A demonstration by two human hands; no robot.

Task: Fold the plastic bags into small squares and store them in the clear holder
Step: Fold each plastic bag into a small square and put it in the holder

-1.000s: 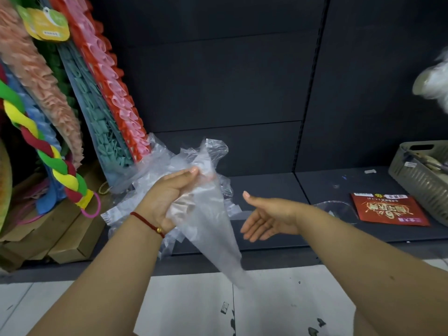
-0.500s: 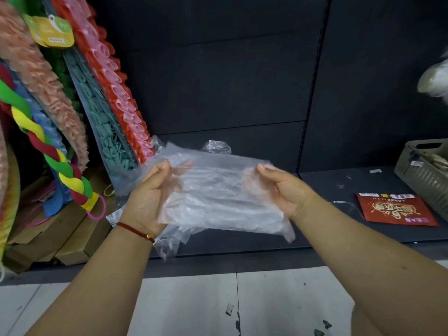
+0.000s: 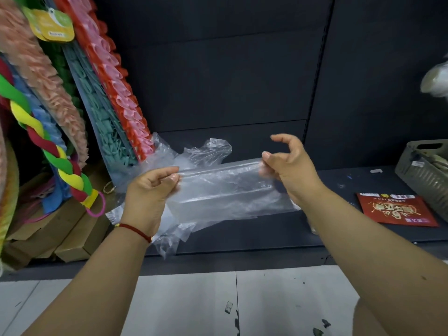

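A clear plastic bag (image 3: 225, 190) is stretched flat and wide between my two hands, above the dark shelf (image 3: 266, 234). My left hand (image 3: 150, 190) pinches its left end, fingers curled over the top edge. At the bag's right end, my right hand (image 3: 288, 170) pinches the upper corner with thumb and fingers while the index finger is raised. More crumpled clear bags (image 3: 206, 151) lie in a heap behind and below the held one. Only a thin clear rim behind my right arm hints at the clear holder.
Colourful foam and ruffled strips (image 3: 97, 93) lean at the left over brown cardboard boxes (image 3: 72, 234). A red packet (image 3: 395, 209) lies on the shelf at the right, beside a grey ribbed basket (image 3: 426, 173). White floor tiles (image 3: 218, 306) are below.
A second ago my left hand alone held the bag hanging down. My right hand then took its other end, and both hands have pulled it out into a wide, flatter band.
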